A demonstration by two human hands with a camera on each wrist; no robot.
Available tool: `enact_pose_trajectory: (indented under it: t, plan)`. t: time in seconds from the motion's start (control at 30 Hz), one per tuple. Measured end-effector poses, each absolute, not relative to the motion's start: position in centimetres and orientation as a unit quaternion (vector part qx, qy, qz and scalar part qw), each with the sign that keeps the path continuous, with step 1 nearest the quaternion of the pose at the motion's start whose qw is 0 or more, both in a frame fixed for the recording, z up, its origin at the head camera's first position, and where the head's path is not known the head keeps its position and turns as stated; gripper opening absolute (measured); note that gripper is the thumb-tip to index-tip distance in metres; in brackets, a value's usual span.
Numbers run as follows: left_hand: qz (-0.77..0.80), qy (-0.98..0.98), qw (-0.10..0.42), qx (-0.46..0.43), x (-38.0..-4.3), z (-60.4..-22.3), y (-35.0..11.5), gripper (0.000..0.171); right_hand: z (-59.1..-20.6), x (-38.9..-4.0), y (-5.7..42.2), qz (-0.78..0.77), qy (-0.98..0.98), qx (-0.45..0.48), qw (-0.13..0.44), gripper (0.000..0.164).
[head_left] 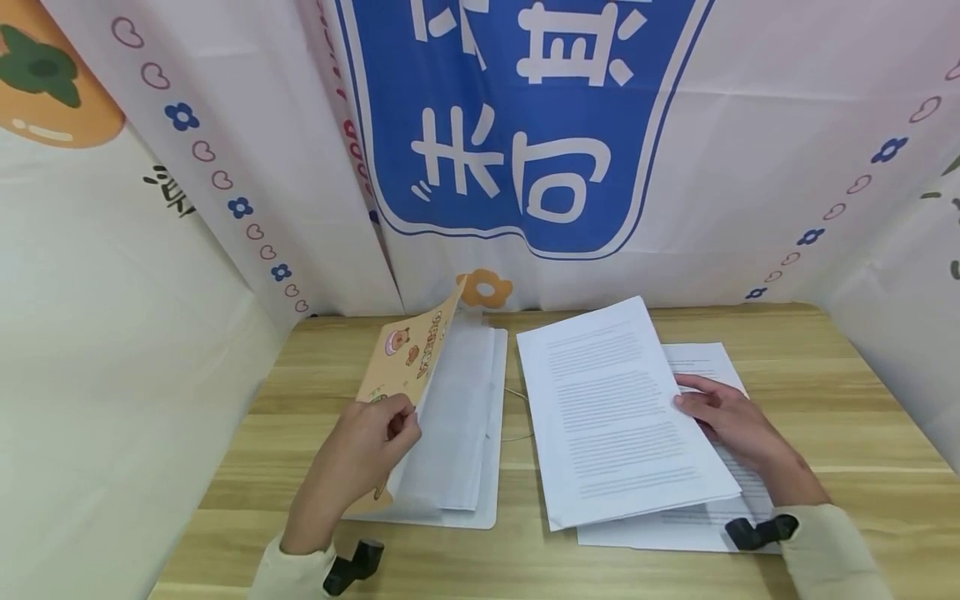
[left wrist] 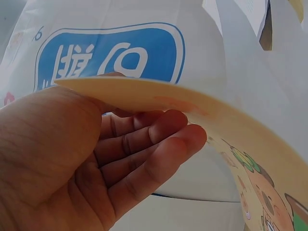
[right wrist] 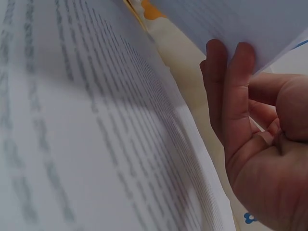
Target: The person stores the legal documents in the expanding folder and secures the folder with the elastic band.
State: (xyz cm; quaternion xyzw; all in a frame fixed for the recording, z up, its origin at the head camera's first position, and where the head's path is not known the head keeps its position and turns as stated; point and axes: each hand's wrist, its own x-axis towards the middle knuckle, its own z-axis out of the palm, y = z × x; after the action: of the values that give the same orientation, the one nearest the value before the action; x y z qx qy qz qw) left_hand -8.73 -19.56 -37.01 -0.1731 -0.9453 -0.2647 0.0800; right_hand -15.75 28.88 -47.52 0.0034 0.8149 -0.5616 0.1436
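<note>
The left hand (head_left: 360, 446) pinches the raised edge of a tan cover (head_left: 405, 354), thumb on 1 side and loosely curled fingers on the other. The cover belongs to a folder (head_left: 491, 458) lying left of the tabletop's (head_left: 847, 417) middle, its far end close to the far edge, with pale sheets (head_left: 450, 442) inside. The right hand (head_left: 727, 421) is nearly closed, thumb and fingers nipping the right side of some printed paper (head_left: 607, 408), held at a slant. Beneath it, more pages (head_left: 697, 362) rest nearer the tabletop's right edge. A thin cord (head_left: 516, 438) shows between folder and paper.
</note>
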Motion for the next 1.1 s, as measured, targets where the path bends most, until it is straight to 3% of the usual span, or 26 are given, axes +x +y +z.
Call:
enact_pose_trajectory:
  t: [1.1]
  plan:
    - [-0.283,-0.94,0.093,-0.167,-8.4,-37.0,-20.0,0.018,-46.7,-18.0,23.4,-0.578,0.797,-0.056,0.168,0.051]
